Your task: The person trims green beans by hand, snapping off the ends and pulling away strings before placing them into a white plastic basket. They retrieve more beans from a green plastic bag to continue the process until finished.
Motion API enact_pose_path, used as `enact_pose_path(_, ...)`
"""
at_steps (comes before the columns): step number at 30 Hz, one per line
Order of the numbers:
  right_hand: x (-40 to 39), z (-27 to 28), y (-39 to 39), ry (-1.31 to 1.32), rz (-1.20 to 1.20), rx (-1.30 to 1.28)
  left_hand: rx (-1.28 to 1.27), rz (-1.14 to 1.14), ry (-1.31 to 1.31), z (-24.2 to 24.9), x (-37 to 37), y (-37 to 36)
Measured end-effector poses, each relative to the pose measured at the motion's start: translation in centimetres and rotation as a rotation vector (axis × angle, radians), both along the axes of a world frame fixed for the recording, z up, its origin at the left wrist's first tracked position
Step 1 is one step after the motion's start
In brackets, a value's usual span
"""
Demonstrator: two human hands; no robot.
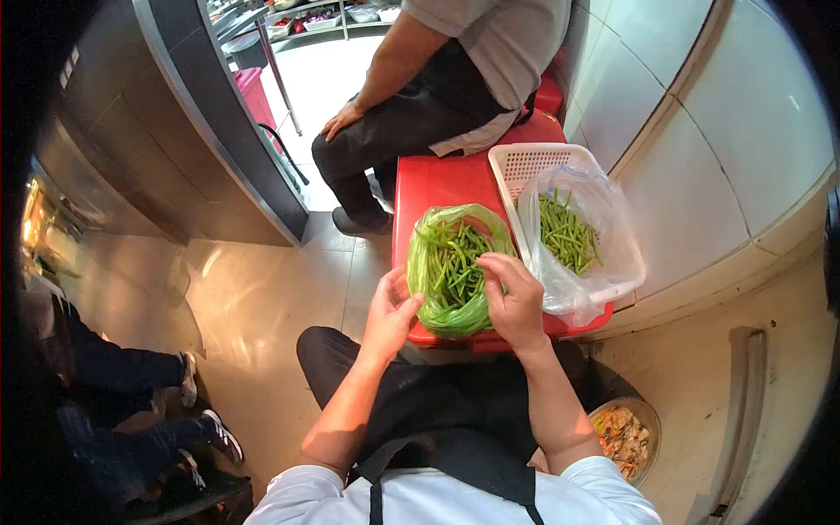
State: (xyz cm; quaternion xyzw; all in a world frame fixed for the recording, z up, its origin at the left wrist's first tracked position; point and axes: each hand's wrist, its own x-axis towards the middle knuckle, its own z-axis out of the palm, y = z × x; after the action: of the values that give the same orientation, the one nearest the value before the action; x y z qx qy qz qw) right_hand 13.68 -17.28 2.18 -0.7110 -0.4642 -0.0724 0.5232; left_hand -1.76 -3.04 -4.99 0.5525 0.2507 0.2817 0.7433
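A green plastic bag (420,262) stands with its mouth open on a red bench (416,188), full of cut green beans (457,258). My left hand (392,315) is at the bag's left side, fingers and thumb curled at its edge. Over the bag's right side is my right hand (514,302), its fingers bent towards the thumb; whatever is between them, if anything, is too small to make out. To the right, a clear plastic bag (617,245) with longer green beans (567,232) lies in a white perforated basket (516,162).
Beyond the bags a seated person (472,79) in a dark apron rests a hand on one knee. White tiles (682,175) line the right wall. A bin of food scraps (626,437) stands low at my right. Another person's shoes (223,436) show at left.
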Motion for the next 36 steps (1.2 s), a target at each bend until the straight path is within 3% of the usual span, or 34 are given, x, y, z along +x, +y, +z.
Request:
enact_pose_path(2, -0.7, 0.0, -0.4, 0.052, -0.097, 0.067, -0.062, -0.013, 0.03, 0.3, -0.4, 0.1)
enact_pose_path(5, -1.5, -0.8, -1.8, -0.022, -0.104, 0.071, 0.162, 0.029, 0.057, 2.0, -0.3, 0.5)
enact_pose_path(9, -2.8, -3.6, -2.5, -0.278, -0.007, -0.263, 0.909, -0.029, 0.285, 3.3, 0.8, 1.7)
enact_pose_path(13, -2.8, -6.5, -3.8, -0.093, -0.084, -0.353, 0.928, -0.143, 0.54, 2.0, 0.7, 1.0)
enact_pose_path(21, -1.9, -2.6, -2.1, -0.006, -0.164, -0.187, 0.794, 0.006, 0.274, 0.3, -0.9, 0.4)
enact_pose_path(25, -1.3, -1.5, 0.5, -0.155, -0.143, -0.287, 0.666, 0.12, 0.145, 2.1, -0.9, 0.5)
enact_pose_path(30, 0.1, -0.2, 3.5, -0.187, -0.238, -0.807, 0.579, 0.133, 0.002, 2.5, -1.6, 0.9)
enact_pose_path(36, 0.5, -2.3, 4.7, -0.15, -0.268, -0.791, 0.446, 0.139, -0.031, 1.5, -2.3, 0.9)
